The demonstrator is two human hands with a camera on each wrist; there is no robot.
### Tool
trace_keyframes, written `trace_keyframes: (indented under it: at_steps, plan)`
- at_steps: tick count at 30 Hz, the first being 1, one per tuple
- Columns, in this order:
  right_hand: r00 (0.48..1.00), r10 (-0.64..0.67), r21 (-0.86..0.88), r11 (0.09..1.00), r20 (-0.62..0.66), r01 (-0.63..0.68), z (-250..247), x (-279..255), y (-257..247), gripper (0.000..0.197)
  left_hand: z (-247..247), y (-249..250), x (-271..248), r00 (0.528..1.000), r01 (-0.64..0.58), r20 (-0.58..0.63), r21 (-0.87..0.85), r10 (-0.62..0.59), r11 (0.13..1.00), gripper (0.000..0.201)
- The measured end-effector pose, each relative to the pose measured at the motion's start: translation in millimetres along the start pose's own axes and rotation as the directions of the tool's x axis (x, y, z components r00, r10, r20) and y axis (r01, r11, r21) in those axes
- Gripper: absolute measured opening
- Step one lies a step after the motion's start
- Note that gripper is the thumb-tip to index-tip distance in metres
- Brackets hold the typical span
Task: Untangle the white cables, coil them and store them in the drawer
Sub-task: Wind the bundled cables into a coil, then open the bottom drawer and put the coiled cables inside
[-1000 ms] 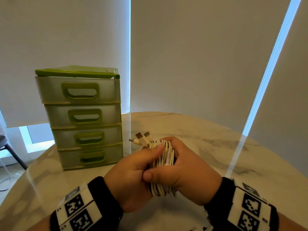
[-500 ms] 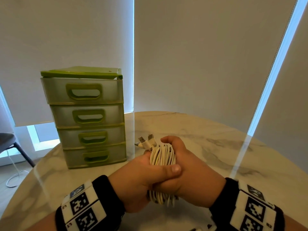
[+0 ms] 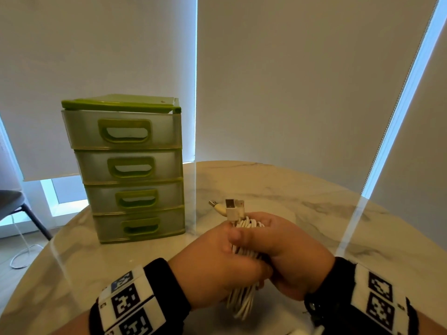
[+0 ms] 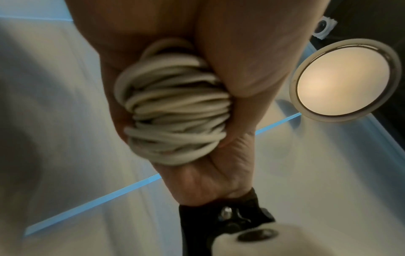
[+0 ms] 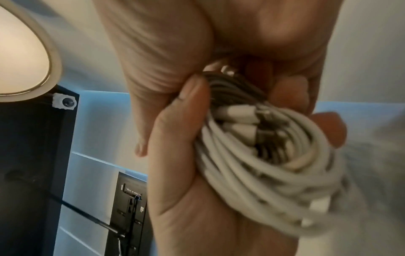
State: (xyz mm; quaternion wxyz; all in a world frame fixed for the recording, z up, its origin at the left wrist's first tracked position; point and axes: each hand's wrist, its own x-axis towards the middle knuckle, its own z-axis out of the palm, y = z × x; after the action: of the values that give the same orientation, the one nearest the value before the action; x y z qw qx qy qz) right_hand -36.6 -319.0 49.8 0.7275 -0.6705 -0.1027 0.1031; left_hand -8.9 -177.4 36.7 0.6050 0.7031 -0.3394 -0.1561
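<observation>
A bundle of coiled white cables (image 3: 242,303) is held upright over the marble table (image 3: 314,213), gripped from both sides. My left hand (image 3: 217,264) wraps its left side and my right hand (image 3: 292,255) its right, thumb across the front. USB plugs (image 3: 231,209) stick out of the top. In the left wrist view the cable loops (image 4: 175,112) fill the fist. In the right wrist view the coil (image 5: 263,164) shows more plugs (image 5: 238,112) tucked inside. The green drawer unit (image 3: 130,165) stands to the left with all its drawers closed.
The drawer unit sits near the table's left rim, about a hand's width from the hands. Blinds (image 3: 290,81) hang behind the table. Off the table at far left are a chair (image 3: 14,201) and a white cord on the floor (image 3: 21,257).
My left thumb, which lay across the coil and the right hand half a second ago, has drawn back. The right thumb now crosses the front. The bundle stays held by both hands.
</observation>
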Motion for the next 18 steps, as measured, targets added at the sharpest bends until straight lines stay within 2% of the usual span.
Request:
trace_keyframes:
  at_steps: [1,3,6,9,11,15,18]
  plan:
    - [1.000,-0.008,-0.016,1.000,0.011,0.008,-0.4,1.4,-0.4,0.040,-2.1,1.8,-0.6,1.000,-0.004,0.013,0.051,0.003,0.999,0.034]
    - [0.999,-0.029,-0.046,0.999,-0.021,0.028,-0.9,2.0,2.5,0.049,-7.0,1.8,-3.1,0.999,0.026,0.025,0.127,-0.030,0.992,0.030]
    - [0.990,-0.077,0.044,0.996,-0.118,0.083,5.9,7.1,14.3,0.067,-12.3,-0.6,-3.9,0.996,0.084,-0.003,0.160,-0.085,0.983,0.072]
    - [0.976,-0.121,0.067,0.989,-0.178,0.135,11.3,10.2,19.0,0.067,-12.8,-1.9,-3.3,0.993,0.113,-0.042,0.194,-0.107,0.974,0.085]
    - [0.970,-0.157,0.049,0.984,-0.187,0.169,12.0,9.9,19.1,0.061,-15.7,-1.6,-3.7,0.988,0.155,-0.064,0.239,-0.143,0.959,0.085]
    - [0.957,-0.202,0.037,0.976,-0.206,0.214,14.9,9.0,21.3,0.050,-17.8,3.4,-5.5,0.974,0.220,-0.120,0.289,-0.193,0.932,0.071]
    - [0.947,-0.221,0.020,0.973,-0.233,0.232,14.2,10.7,22.1,0.048,-16.8,-3.5,-1.7,0.945,0.299,-0.211,0.239,-0.251,0.924,0.082]
